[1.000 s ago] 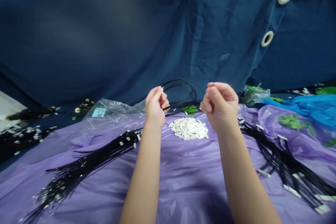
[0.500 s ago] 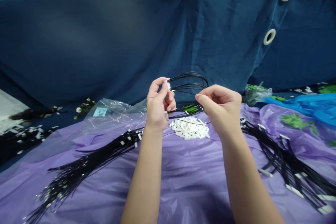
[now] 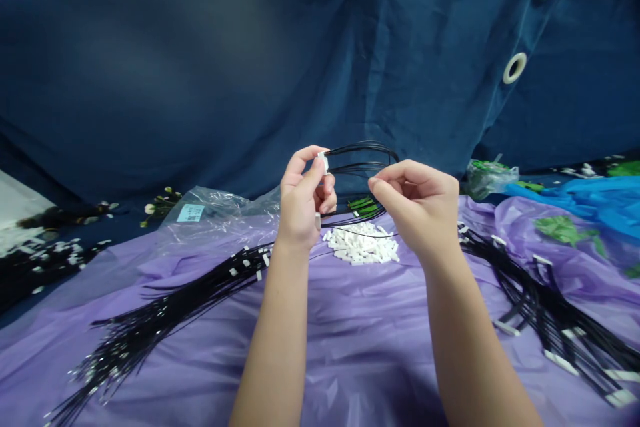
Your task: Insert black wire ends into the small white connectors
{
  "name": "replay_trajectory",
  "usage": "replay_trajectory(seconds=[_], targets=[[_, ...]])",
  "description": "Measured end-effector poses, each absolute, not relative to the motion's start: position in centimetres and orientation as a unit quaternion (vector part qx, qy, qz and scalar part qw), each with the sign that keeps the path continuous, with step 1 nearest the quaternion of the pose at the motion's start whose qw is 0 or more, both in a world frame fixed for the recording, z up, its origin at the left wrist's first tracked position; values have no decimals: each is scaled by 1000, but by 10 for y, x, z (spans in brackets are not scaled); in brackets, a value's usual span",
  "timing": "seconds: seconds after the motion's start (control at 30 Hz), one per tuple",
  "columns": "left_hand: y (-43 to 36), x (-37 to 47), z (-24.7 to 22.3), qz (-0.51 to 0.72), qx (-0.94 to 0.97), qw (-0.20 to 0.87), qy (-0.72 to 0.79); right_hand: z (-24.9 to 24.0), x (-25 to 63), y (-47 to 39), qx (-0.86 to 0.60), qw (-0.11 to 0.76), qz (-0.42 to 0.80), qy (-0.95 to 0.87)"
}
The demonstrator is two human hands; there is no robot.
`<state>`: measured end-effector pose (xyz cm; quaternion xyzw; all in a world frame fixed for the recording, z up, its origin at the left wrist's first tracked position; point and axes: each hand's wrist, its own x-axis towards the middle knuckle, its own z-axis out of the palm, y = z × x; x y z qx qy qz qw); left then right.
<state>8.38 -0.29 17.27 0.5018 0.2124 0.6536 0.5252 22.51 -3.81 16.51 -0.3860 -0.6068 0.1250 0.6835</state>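
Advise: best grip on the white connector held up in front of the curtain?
Probably pinch the white connector by its body, between thumb and index finger, coming from the left, as the left hand does. Its black wires leave toward the right and bend round in a loop, so a grip from that side would likely snag them.
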Motion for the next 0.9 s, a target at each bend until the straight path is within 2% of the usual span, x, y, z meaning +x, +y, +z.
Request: replay_trajectory(seconds=[0.2,0.3,0.6,0.9], targets=[[-1,83,171,636,519,523,231,163,234,-35,-368,590,-77,-715],[-2,87,169,609,549,520,239,159,231,-31,-369,556,-129,-734],[3,99,159,619,555,508,225,147,216,-20,-404,545,-202,-706],[3,101,157,619,564,493,237,147,221,-21,-409,526,-220,-712]])
